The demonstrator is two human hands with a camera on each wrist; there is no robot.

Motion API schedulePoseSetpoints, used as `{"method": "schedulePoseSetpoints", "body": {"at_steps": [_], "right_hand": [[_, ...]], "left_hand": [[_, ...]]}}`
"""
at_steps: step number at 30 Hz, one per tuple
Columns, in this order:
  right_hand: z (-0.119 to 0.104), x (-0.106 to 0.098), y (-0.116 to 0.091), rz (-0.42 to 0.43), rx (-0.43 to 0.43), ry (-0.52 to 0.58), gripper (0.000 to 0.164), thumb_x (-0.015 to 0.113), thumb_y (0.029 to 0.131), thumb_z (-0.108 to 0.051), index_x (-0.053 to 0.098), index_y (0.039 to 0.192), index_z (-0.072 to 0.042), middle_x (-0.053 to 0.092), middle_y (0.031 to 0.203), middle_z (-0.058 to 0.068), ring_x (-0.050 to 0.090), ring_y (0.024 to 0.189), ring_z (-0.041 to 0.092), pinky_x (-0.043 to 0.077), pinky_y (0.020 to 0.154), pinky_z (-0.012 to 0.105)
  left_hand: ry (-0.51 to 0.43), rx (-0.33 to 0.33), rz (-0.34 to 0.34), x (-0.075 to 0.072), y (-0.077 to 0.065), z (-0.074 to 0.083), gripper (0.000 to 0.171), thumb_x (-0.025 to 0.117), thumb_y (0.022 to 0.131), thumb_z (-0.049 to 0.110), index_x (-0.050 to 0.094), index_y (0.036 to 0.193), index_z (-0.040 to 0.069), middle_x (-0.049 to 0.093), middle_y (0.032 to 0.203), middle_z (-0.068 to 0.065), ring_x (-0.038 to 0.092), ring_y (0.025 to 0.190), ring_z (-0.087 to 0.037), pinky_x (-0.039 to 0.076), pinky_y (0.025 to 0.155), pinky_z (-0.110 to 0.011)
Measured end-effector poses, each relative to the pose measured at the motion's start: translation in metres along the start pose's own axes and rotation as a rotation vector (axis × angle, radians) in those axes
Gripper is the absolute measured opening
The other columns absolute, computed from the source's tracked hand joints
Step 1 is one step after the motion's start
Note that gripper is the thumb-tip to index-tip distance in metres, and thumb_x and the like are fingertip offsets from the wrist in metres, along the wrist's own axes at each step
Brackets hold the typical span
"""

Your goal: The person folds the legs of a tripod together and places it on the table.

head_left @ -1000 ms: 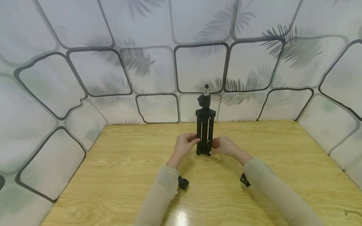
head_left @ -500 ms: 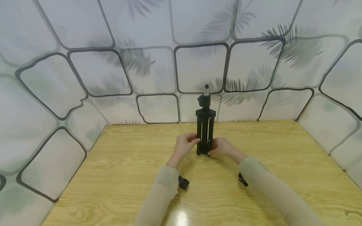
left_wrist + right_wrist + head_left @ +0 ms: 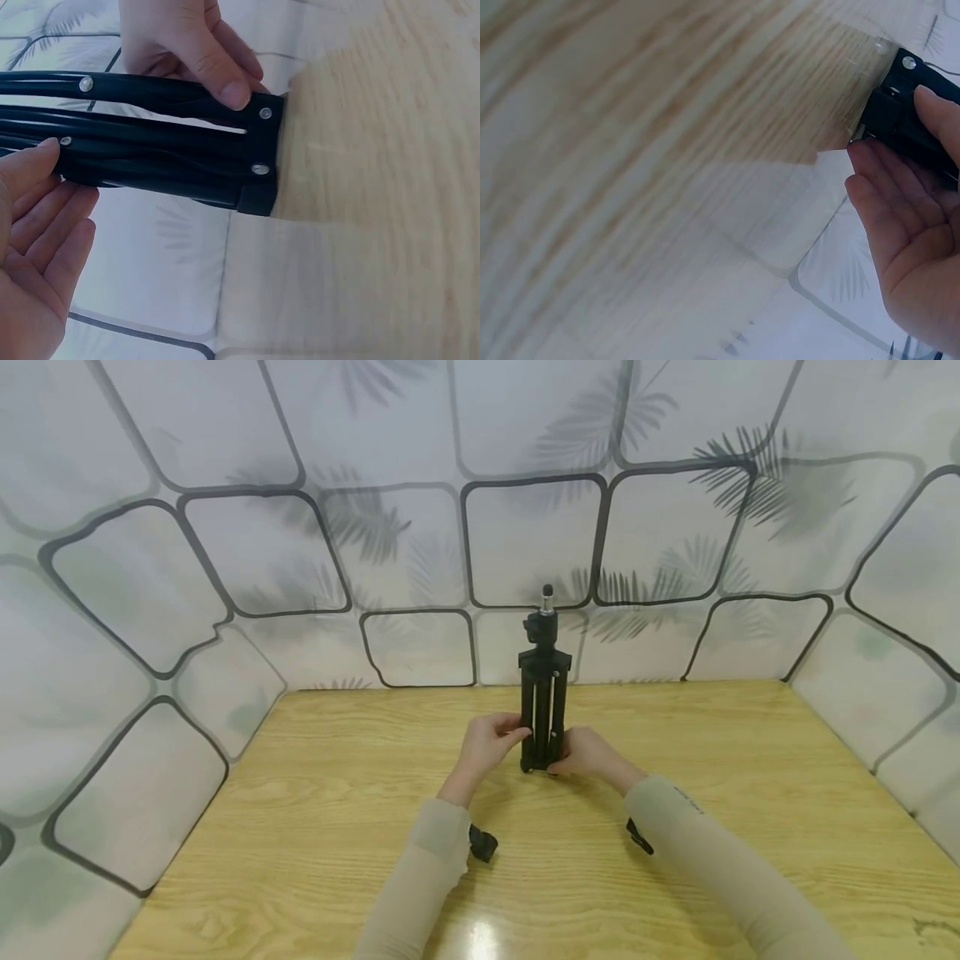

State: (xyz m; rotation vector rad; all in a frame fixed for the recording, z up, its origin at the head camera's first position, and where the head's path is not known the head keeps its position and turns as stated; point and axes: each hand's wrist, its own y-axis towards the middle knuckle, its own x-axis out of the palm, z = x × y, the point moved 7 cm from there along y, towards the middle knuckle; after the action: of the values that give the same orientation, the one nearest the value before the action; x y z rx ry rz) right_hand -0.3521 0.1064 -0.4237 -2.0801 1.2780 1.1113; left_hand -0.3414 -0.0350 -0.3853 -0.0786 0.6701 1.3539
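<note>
A black folded tripod (image 3: 543, 693) stands upright toward the back of the wooden table, its legs together and a silver-and-black stud at the top. My left hand (image 3: 487, 745) pinches its left leg partway up, thumb in front and fingers behind. Low on the right side, my right hand (image 3: 591, 753) grips the leg near its foot, the thumb across the front. In the left wrist view, both hands hold the tripod's lower section (image 3: 172, 142), which has silver rivets. The right wrist view shows the foot end of the tripod (image 3: 904, 112) between thumb and fingers.
The wooden table (image 3: 337, 827) meets a pale patterned backdrop (image 3: 405, 543) behind the tripod, with side panels left and right. Black wrist-worn pieces, such as the one under the left sleeve (image 3: 482, 843), hang below both forearms.
My right hand has slid slightly left and its thumb has moved further across the tripod's foot. My left hand and the tripod have stayed nearly still.
</note>
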Motion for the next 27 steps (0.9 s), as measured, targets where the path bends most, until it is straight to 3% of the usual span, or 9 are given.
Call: {"method": "schedulePoseSetpoints", "body": {"at_steps": [2,6,12,16,21,27], "right_hand": [[0.000,0.001,0.000,-0.001,0.010,0.006,0.014,0.075,0.068,-0.012,0.066,0.072,-0.002,0.061,0.059,0.000,0.052,0.051,0.009,0.044,0.050,0.027],[0.002,0.002,0.000,-0.001,0.039,0.013,0.015,0.075,0.067,-0.013,0.065,0.072,-0.002,0.061,0.060,0.000,0.053,0.052,0.010,0.045,0.052,0.027],[0.003,0.001,0.000,0.005,0.070,0.012,0.017,0.076,0.067,-0.012,0.065,0.073,0.000,0.062,0.063,0.002,0.055,0.055,0.012,0.046,0.054,0.028],[0.003,0.000,0.001,0.009,0.062,-0.008,0.017,0.076,0.066,-0.012,0.065,0.072,-0.001,0.062,0.062,0.002,0.054,0.055,0.012,0.046,0.054,0.029],[0.005,0.002,0.003,-0.001,0.058,-0.021,0.018,0.076,0.066,-0.014,0.065,0.071,-0.002,0.062,0.061,0.000,0.054,0.054,0.011,0.046,0.054,0.028],[0.008,0.003,0.003,0.012,0.062,-0.026,0.018,0.077,0.065,-0.015,0.065,0.070,-0.002,0.061,0.061,0.000,0.054,0.054,0.011,0.046,0.055,0.029]], "left_hand": [[0.002,-0.012,0.013,-0.005,0.000,0.001,0.025,0.062,0.083,0.017,0.065,0.104,0.002,0.065,0.096,-0.009,0.061,0.085,-0.017,0.049,0.071,-0.025],[-0.015,0.034,0.084,-0.024,0.006,0.012,0.026,0.062,0.084,0.016,0.063,0.105,0.001,0.064,0.099,-0.011,0.061,0.087,-0.019,0.049,0.072,-0.025],[-0.022,0.244,0.259,-0.065,0.019,0.058,0.021,0.063,0.083,0.014,0.066,0.097,-0.001,0.066,0.092,-0.012,0.063,0.078,-0.018,0.050,0.068,-0.022],[-0.027,0.362,0.349,-0.084,0.023,0.090,0.019,0.064,0.082,0.012,0.066,0.093,-0.003,0.066,0.090,-0.013,0.063,0.076,-0.019,0.050,0.068,-0.024],[-0.056,0.403,0.375,-0.092,0.029,0.118,0.020,0.065,0.082,0.014,0.066,0.094,-0.003,0.065,0.092,-0.012,0.062,0.080,-0.017,0.049,0.071,-0.023],[-0.090,0.406,0.359,-0.090,0.043,0.142,0.024,0.065,0.081,0.016,0.064,0.097,-0.002,0.065,0.096,-0.012,0.060,0.085,-0.015,0.047,0.075,-0.020]]}}
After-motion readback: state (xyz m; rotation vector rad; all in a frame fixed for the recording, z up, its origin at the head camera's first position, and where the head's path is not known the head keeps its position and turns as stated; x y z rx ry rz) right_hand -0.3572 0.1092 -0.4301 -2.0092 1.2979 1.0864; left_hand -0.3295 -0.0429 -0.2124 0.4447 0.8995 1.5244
